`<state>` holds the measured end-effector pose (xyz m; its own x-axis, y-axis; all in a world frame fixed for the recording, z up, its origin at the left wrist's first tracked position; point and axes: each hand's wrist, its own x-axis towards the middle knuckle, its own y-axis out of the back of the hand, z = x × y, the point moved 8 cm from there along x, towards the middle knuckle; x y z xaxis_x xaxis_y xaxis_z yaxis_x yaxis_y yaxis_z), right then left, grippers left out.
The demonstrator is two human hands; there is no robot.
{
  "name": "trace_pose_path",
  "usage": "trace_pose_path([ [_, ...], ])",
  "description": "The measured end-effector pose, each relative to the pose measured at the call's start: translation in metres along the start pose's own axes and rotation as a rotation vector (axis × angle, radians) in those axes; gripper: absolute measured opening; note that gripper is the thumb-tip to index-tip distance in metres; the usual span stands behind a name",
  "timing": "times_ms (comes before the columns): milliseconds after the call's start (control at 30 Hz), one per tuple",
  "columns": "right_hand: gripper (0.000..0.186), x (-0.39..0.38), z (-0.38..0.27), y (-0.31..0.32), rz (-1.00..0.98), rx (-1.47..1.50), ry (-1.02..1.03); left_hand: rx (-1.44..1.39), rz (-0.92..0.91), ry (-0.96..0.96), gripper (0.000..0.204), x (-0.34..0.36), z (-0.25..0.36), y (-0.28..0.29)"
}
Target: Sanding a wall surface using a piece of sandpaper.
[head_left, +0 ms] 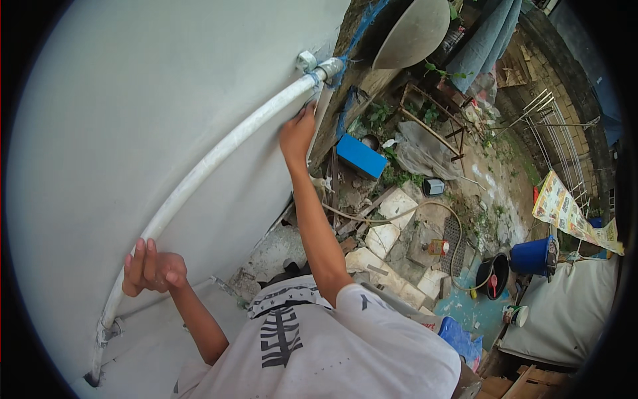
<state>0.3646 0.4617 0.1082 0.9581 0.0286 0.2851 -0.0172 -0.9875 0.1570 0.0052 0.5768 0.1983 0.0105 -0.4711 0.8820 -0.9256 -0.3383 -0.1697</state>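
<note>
A white-painted pipe runs along a pale wall, from a grey fitting at the top to the lower left. My left hand is at the pipe's lower part, fingers loosely bent and apart, fingertips overlapping the pipe; whether they press on it is unclear. Just below the pipe's upper end, my right hand is closed near the wall's right edge. A small dark tip shows at its fingers, too little to name. Blue strands hang around the fitting.
Far below on the right lies a cluttered yard with a blue box, a long hose, a blue bucket, a black bucket and broken slabs. A grey dish juts out beyond the wall's edge.
</note>
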Motion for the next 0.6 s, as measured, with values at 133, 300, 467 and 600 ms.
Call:
trace_pose_path([
  [133,0.050,-0.037,-0.002,-0.012,0.023,-0.072,0.160,0.037,0.014,0.095,0.055,0.005,-0.001,-0.002],
  [300,0.052,-0.007,-0.003,-0.008,0.070,0.075,0.099,0.018,0.024,0.039,0.056,-0.003,-0.005,0.000],
  [467,0.054,-0.005,-0.011,0.010,-0.060,0.143,-0.080,0.002,0.000,0.100,0.055,0.007,0.000,0.005],
  [600,0.068,-0.031,-0.016,-0.014,-0.054,-0.118,0.252,-0.010,0.041,0.126,0.056,-0.003,0.000,-0.005],
])
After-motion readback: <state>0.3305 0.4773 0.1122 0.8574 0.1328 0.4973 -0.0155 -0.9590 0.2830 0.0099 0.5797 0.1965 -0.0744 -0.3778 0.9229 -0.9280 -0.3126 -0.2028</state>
